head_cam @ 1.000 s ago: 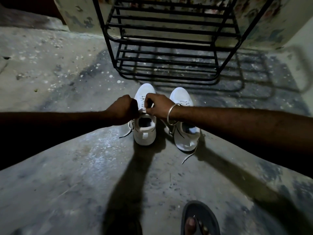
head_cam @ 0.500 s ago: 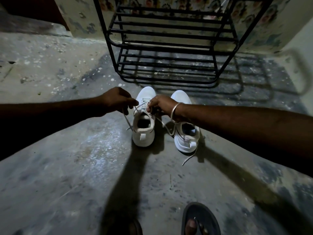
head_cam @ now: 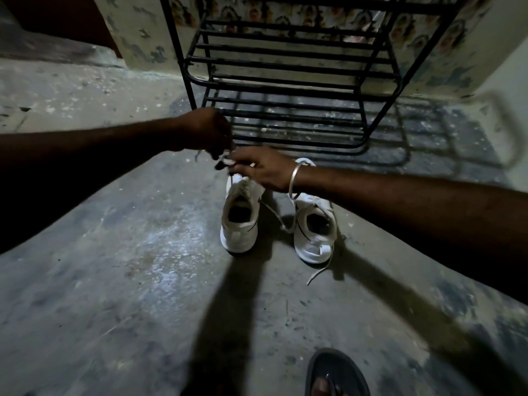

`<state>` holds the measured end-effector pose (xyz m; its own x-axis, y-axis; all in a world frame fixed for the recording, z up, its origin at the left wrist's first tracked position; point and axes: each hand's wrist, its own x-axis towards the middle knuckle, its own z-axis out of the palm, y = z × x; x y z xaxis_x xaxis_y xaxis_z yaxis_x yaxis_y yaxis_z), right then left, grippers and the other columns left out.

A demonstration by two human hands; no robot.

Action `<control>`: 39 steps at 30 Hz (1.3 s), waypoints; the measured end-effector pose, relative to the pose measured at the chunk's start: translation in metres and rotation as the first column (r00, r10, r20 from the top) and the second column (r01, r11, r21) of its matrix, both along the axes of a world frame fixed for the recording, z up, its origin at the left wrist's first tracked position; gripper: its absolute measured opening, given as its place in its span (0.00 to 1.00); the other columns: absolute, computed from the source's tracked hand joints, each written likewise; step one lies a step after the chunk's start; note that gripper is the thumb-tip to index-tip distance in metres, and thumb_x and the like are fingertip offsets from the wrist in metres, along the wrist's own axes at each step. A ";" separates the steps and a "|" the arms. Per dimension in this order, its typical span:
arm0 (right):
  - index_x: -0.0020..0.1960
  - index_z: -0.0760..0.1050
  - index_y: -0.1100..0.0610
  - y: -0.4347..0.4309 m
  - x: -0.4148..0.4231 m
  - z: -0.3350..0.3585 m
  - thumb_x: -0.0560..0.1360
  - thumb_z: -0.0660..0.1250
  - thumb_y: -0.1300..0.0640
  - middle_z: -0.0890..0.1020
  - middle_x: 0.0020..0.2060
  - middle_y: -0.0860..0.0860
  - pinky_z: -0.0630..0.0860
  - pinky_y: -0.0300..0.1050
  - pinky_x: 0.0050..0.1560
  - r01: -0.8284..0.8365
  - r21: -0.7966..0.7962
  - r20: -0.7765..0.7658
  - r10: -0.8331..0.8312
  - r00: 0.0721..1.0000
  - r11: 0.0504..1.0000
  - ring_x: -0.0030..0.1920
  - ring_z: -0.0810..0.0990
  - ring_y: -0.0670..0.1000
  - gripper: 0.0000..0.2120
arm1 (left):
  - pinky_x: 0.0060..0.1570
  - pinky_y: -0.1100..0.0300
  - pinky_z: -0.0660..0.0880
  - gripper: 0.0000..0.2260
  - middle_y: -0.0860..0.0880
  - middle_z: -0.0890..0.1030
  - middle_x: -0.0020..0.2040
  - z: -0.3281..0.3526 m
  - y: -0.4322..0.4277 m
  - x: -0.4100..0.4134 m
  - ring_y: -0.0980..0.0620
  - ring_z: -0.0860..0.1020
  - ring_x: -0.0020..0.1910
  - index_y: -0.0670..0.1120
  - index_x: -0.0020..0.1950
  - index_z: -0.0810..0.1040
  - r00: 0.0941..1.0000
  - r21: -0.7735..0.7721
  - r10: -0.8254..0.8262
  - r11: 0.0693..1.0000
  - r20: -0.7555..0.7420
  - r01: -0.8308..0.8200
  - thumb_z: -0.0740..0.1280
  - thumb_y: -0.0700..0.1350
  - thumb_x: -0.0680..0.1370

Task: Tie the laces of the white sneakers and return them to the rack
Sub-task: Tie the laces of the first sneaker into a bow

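Two white sneakers stand side by side on the concrete floor, heels toward me, in front of the black metal rack [head_cam: 285, 67]. Above the left sneaker [head_cam: 240, 221], my left hand [head_cam: 204, 132] and my right hand [head_cam: 261, 170] meet, each pinching an end of that shoe's white lace [head_cam: 227, 161], pulled up off the shoe. My right wrist wears a metal bangle and covers part of the right sneaker [head_cam: 314, 232]. The right sneaker's laces hang loose; one end trails on the floor by its heel.
The rack's barred shelves show no shoes and it stands against a patterned wall [head_cam: 428, 38]. A foot in a dark sandal [head_cam: 335, 372] is at the bottom edge. Long arm shadows cross the rough concrete floor [head_cam: 128, 281].
Both hands have risen from the left sneaker's tongue and moved up toward the rack, drawing the lace ends upward. The view has tilted so the sneakers sit lower.
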<state>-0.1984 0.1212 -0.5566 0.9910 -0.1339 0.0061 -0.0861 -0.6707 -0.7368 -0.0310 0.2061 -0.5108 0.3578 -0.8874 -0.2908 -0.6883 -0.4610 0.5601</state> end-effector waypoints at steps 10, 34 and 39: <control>0.65 0.75 0.52 0.002 0.006 0.008 0.77 0.61 0.60 0.80 0.60 0.53 0.73 0.45 0.45 -0.400 -0.724 -0.403 0.125 0.907 0.562 0.58 0.80 0.57 0.17 | 0.53 0.60 0.79 0.10 0.50 0.85 0.53 0.011 -0.017 -0.025 0.56 0.83 0.52 0.44 0.58 0.83 0.991 -0.228 -0.134 0.965 -0.006 0.129 0.72 0.41 0.77; 0.37 0.77 0.53 -0.018 0.007 -0.001 0.72 0.72 0.54 0.75 0.30 0.47 0.63 0.38 0.30 -0.012 -0.430 -0.279 -0.120 0.953 0.903 0.35 0.75 0.50 0.07 | 0.41 0.50 0.80 0.08 0.42 0.86 0.40 -0.043 0.026 -0.007 0.41 0.83 0.39 0.40 0.44 0.86 0.872 -0.314 -0.091 0.911 0.482 0.268 0.68 0.42 0.77; 0.47 0.82 0.58 -0.015 0.010 0.000 0.72 0.72 0.55 0.84 0.42 0.53 0.68 0.40 0.40 0.083 -0.391 -0.194 -0.170 0.966 0.917 0.42 0.80 0.52 0.07 | 0.42 0.59 0.69 0.04 0.43 0.85 0.41 -0.061 0.023 -0.027 0.44 0.82 0.41 0.40 0.43 0.84 0.927 -0.174 -0.115 0.967 0.357 0.187 0.74 0.41 0.75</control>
